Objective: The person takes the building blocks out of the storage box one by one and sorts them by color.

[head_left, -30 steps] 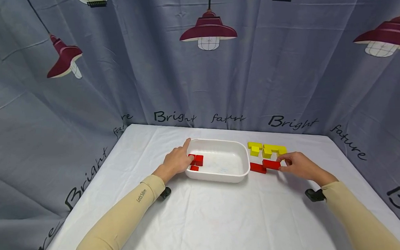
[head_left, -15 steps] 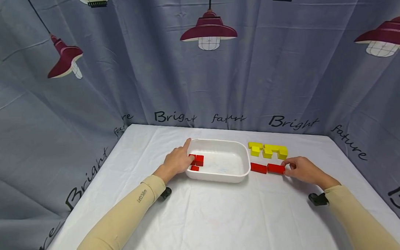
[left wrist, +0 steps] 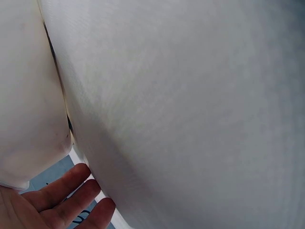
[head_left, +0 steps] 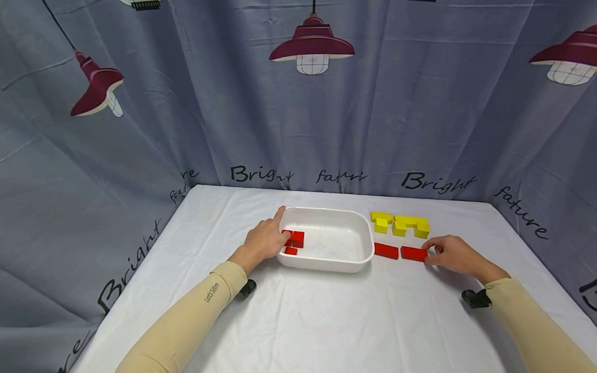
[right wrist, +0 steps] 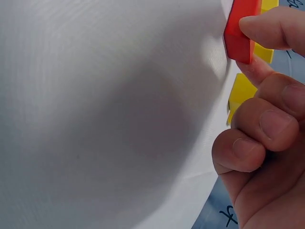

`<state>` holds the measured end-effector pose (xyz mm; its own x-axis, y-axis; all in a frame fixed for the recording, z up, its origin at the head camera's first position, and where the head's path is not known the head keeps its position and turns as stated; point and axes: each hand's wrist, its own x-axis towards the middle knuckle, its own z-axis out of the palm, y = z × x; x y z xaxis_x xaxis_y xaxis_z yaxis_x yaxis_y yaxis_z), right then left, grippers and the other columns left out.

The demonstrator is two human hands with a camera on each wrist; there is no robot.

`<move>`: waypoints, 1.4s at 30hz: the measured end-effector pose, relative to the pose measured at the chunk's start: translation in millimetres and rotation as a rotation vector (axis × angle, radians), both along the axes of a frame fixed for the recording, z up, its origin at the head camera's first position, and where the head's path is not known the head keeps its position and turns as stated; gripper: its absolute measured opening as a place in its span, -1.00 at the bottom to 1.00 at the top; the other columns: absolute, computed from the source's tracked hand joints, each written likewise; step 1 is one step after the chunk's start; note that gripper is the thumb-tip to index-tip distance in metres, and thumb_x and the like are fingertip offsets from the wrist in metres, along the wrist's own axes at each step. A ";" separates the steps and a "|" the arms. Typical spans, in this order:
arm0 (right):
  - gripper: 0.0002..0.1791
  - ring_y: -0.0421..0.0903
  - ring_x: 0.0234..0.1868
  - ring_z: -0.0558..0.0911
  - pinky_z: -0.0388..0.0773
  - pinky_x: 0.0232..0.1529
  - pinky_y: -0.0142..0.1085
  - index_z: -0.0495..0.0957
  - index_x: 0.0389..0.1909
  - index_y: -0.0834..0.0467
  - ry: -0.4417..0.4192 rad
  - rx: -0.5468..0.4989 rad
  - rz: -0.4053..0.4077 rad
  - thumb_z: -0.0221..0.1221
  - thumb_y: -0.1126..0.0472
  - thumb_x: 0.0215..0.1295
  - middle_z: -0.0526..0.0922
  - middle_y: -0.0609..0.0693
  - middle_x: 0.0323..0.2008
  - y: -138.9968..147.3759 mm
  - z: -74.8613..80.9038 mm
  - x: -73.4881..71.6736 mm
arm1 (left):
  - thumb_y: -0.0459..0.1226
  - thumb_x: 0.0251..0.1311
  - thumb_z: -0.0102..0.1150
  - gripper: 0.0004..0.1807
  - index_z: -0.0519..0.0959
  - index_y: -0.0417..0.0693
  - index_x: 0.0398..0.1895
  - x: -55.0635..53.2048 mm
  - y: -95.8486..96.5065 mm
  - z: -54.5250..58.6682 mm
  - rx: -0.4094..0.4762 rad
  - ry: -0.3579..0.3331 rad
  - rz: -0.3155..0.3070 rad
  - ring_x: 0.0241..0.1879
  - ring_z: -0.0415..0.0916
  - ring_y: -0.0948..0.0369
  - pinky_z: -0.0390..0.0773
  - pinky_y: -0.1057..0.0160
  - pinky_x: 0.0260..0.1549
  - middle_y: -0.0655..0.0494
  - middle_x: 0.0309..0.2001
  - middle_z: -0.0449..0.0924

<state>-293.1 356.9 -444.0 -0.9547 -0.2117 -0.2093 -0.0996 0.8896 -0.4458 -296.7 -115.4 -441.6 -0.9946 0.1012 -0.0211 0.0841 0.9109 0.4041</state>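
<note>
At the left end of a white plastic tub (head_left: pixel 333 266), my left hand (head_left: pixel 264 240) holds the rim, thumb over the inside and index finger stretched along the edge. Its other fingers show below the tub's wall (left wrist: pixel 28 95) in the left wrist view. My right hand (head_left: pixel 451 253) pinches the right end of a red rectangular block (head_left: pixel 413 253) between thumb and index finger; the remaining fingers curl in, seen in the right wrist view. That block lies on the white cloth, in line with a second red block (head_left: pixel 386 250) beside the tub, a small gap between them.
Several red blocks (head_left: pixel 297 240) sit in the tub's left end, partly behind my left thumb. Behind the red row lie yellow blocks (head_left: pixel 399 225) in stepped shapes. A grey curtain (head_left: pixel 296 126) closes off the back of the white-covered table (head_left: pixel 323 328).
My right hand has brought the red block rightward and toward me, from overlapping the second red block to lying apart from it. The left hand stays at the tub.
</note>
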 end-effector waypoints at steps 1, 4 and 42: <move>-0.59 -0.06 -0.47 0.37 0.25 -0.49 -0.30 0.62 0.02 0.25 -0.004 0.003 -0.009 0.33 0.15 0.19 0.37 -0.01 -0.51 -0.6 0.4 0.0 | -0.01 0.32 -0.07 -0.18 -0.06 0.22 0.63 0.0 0.1 0.1 0.002 0.000 -0.001 0.16 0.51 0.01 0.57 -0.08 0.01 -0.11 0.21 0.54; -0.57 -0.06 -0.46 0.37 0.25 -0.48 -0.29 0.61 0.04 0.26 -0.005 0.012 -0.007 0.33 0.14 0.20 0.37 -0.01 -0.50 -1.2 1.2 0.4 | -0.02 0.32 -0.07 -0.18 -0.06 0.22 0.63 0.0 0.1 0.6 0.003 -0.001 -0.004 0.16 0.51 0.00 0.57 -0.08 0.02 -0.11 0.21 0.55; -0.71 -0.09 -0.54 0.37 0.24 -0.52 -0.31 0.71 -0.08 0.15 0.113 -0.052 0.272 0.36 0.13 0.21 0.36 -0.04 -0.62 -118.6 70.0 -13.0 | -0.04 0.32 -0.07 -0.18 -0.06 0.22 0.63 0.6 0.5 1.2 0.010 -0.008 0.007 0.18 0.50 0.00 0.55 -0.09 0.06 -0.09 0.23 0.54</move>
